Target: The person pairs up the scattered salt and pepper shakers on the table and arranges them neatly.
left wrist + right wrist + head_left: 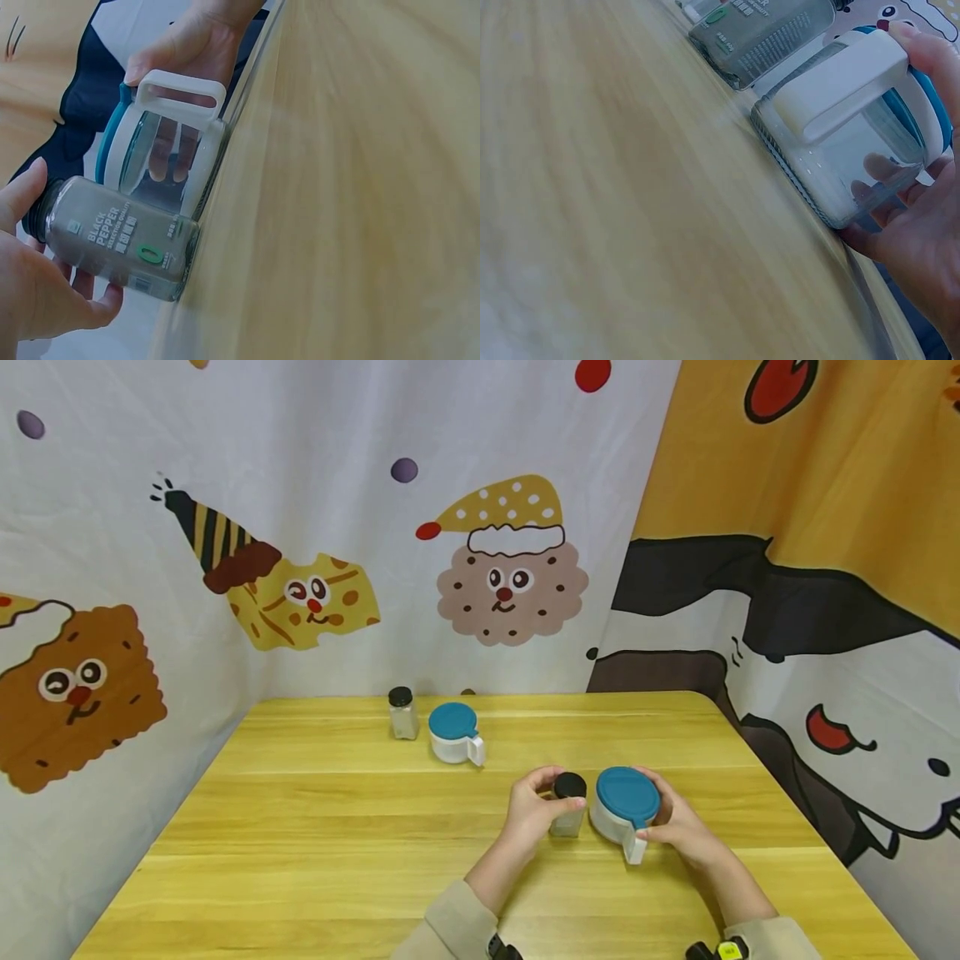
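Gripping pepper bottle (120,238) and blue-lidded jar (624,797) just beside each other on the table (337,852)
Holding the bottle with long axis upright, nearer to the left hand (528,807), with fingers wrapping from the left and thumb near the black cap (570,783); clasping the jar from the right with curled fingers of the right hand (678,825), thumb at the white handle (634,850); with bottle to the left of jar, between both sets of fingers, a narrow gap apart, and handle on the near side
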{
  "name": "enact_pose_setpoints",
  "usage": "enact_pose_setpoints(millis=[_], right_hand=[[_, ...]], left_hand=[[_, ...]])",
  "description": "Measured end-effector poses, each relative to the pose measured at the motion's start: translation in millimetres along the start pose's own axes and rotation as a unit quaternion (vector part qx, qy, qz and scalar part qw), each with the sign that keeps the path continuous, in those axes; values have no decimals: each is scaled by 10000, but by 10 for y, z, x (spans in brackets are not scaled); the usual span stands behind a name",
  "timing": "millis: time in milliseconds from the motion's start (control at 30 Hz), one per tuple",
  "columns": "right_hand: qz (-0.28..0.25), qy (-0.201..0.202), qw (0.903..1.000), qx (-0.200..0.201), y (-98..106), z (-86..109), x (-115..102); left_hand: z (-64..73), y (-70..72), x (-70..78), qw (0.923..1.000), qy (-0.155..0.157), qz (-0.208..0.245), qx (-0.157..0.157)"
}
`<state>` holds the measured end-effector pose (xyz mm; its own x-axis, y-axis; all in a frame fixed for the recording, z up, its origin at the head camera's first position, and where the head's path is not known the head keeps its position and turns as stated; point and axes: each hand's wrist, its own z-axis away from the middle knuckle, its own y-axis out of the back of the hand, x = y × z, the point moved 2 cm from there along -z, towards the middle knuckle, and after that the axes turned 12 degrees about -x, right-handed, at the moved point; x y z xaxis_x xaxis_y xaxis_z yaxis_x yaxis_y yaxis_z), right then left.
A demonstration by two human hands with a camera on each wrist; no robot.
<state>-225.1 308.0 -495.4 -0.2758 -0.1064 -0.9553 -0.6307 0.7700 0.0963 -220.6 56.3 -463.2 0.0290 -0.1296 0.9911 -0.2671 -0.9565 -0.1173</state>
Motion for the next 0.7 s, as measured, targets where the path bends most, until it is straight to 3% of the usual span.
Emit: enact_pose_setpoints(millis=[433,700], right_hand=[[223,-493,9985,-78,4,22,-44],[279,-527,9980,-199,8,32,-21]], left_hand=[[-18,-57,-12,9999,-27,-45,114],[-12,-65,-15,9999,-15,-75,81]])
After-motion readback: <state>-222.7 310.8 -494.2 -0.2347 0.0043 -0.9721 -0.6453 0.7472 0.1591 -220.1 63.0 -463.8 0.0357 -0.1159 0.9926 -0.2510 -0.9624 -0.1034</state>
